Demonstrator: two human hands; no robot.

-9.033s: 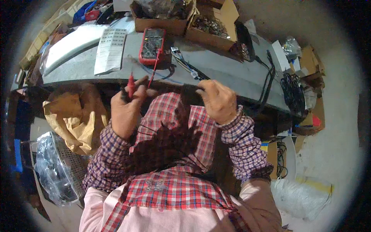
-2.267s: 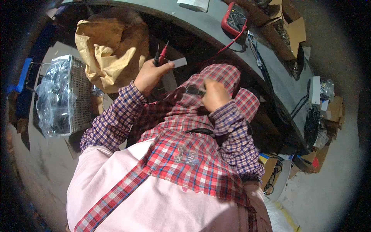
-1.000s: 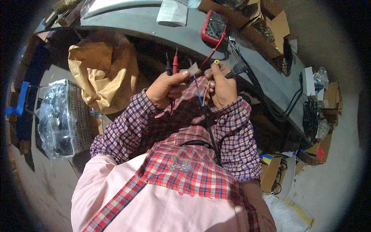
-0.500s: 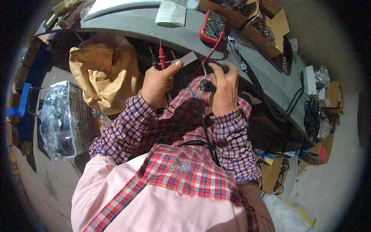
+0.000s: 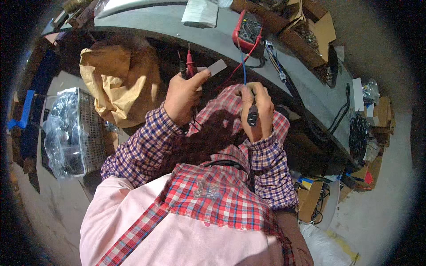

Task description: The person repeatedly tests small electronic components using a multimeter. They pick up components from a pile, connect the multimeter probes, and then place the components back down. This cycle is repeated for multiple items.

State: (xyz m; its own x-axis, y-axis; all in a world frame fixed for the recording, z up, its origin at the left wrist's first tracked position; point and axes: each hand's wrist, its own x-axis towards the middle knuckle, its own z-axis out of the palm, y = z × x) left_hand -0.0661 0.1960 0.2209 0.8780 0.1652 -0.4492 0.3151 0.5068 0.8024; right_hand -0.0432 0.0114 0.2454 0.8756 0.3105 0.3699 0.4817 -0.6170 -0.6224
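My left hand [image 5: 183, 96] is closed around a red test probe [image 5: 190, 65] and a black test probe [image 5: 182, 67], their metal tips pointing away from me. A small white tag [image 5: 217, 68] sticks out past its thumb. To the right, my right hand [image 5: 262, 105] grips a cable with a black plug connector [image 5: 252, 117], whose end faces me. A blue wire [image 5: 244, 68] rises from the right fingertips toward the bench. Beyond it, a red-cased multimeter [image 5: 247, 30] lies on the bench, with a red lead [image 5: 248, 54] running down from it.
Black cables [image 5: 306, 106] lie along the grey bench [image 5: 146, 22], with open cardboard boxes [image 5: 326, 33] at its far right. A paper sheet [image 5: 199, 13] rests at the back edge. At left are a brown paper sack [image 5: 117, 84] and a basket [image 5: 91, 128] with clear plastic bags.
My right hand has turned and moved slightly nearer me, swinging the black plug to face me. The blue wire now points up toward the multimeter. My left hand has barely moved, still holding the probes.
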